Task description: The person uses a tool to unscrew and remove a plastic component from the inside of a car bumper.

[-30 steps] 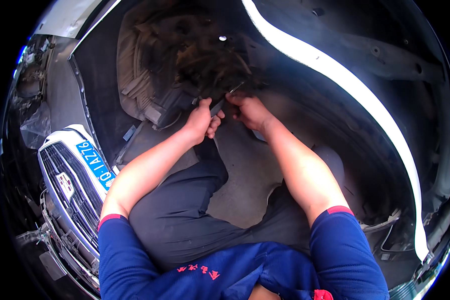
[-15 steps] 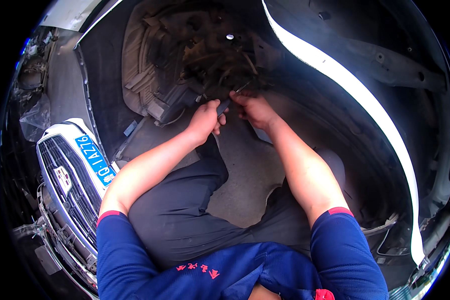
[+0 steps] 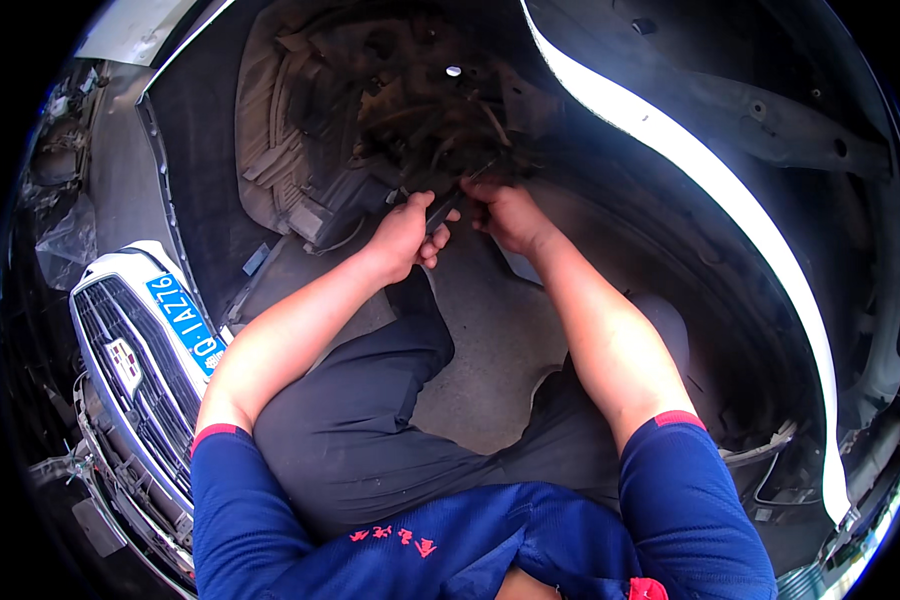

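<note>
My left hand (image 3: 402,237) is closed round the handle of a dark-handled tool (image 3: 444,206), thumb on top and fingers curled beneath. A thin metal shaft (image 3: 487,168) shows dimly in line with that handle, pointing up and away. Beside it my right hand (image 3: 513,217) is closed, its thumb and forefinger pinched at the shaft; its other fingers curl below. Both hands are in front of the dark wheel well (image 3: 430,110) of a vehicle. The tool's tip is lost in shadow.
A white-edged fender (image 3: 690,155) curves down the right side. On the left lies a detached front grille (image 3: 135,365) with a blue plate (image 3: 185,322). Black wheel-arch lining (image 3: 195,150) and a dark plastic box-like part (image 3: 315,215) border the hands. My bent legs (image 3: 355,400) are below.
My left hand has shifted slightly left with its wrist turned a little, and the tool's handle appears darker. The right hand stays nearly in place. The whole view has moved slightly.
</note>
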Tool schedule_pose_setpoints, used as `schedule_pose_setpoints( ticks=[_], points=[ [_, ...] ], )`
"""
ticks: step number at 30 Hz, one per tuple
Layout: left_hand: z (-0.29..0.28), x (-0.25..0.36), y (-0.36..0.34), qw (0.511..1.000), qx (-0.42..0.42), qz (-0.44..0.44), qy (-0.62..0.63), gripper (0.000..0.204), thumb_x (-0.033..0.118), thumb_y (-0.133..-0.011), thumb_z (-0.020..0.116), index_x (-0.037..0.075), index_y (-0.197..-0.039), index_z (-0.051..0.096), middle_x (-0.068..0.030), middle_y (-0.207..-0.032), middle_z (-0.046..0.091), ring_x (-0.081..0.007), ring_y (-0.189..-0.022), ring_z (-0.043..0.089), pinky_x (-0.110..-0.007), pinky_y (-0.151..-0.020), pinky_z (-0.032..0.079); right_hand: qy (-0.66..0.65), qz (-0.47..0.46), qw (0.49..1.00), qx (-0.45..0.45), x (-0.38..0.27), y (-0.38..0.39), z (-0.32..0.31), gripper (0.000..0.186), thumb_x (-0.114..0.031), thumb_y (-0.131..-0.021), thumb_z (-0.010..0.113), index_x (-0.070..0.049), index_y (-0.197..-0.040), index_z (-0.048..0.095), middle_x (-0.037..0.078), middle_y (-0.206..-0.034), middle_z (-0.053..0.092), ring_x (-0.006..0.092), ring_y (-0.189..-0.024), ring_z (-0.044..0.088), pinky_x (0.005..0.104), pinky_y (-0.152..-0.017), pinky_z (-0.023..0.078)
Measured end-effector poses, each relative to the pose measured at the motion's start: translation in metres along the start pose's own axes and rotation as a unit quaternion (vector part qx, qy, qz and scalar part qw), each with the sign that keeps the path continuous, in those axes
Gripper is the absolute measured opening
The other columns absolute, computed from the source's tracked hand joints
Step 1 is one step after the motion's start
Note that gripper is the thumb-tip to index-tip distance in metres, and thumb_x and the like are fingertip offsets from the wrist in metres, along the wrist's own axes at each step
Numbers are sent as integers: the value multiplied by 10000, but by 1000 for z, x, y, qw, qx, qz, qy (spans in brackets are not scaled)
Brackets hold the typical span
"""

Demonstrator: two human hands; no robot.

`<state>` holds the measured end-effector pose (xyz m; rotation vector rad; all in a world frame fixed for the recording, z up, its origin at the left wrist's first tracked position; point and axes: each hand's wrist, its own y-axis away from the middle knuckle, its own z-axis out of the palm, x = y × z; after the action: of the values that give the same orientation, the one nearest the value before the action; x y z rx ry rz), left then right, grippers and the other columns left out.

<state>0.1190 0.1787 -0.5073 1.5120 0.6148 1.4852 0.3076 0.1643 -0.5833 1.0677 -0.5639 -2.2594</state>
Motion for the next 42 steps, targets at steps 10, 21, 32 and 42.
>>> schedule_pose_setpoints(
  ticks=[10,21,32,42],
  points=[
    [0,-17,-2,796,168,394,-427,323,193,-921,674,2,-1175,619,-151,-982,725,-319,-936,716,-403,-863,550,119,-14,987,107,-10,5,15,346,-431,-950,735,-96,-1031,697,-28,-822,621,100,-677,494,287,-604,397],
    [24,1,3,993,-61,-29,-92,499,443,-1065,366,24,-1151,623,-6,-739,541,-114,-581,472,-319,-599,476,-126,-7,987,96,-3,-17,-18,214,-295,-1012,634,-96,-1016,713,6,-786,595,120,-674,508,310,-611,418],
    [26,-15,10,970,101,111,-194,490,174,-954,664,-81,-1333,484,-123,-957,632,-157,-644,612,-311,-595,573,-48,-5,974,220,-12,-15,21,272,-285,-940,767,-114,-1132,681,2,-951,686,125,-785,593,321,-643,437],
    [13,-2,-3,999,-31,-35,15,347,305,-1030,549,-9,-1158,626,-37,-829,604,-116,-639,534,-306,-643,568,-194,0,980,48,5,-38,-23,148,-241,-1012,653,-114,-1084,680,10,-873,667,141,-658,550,321,-584,417]
  ],
)
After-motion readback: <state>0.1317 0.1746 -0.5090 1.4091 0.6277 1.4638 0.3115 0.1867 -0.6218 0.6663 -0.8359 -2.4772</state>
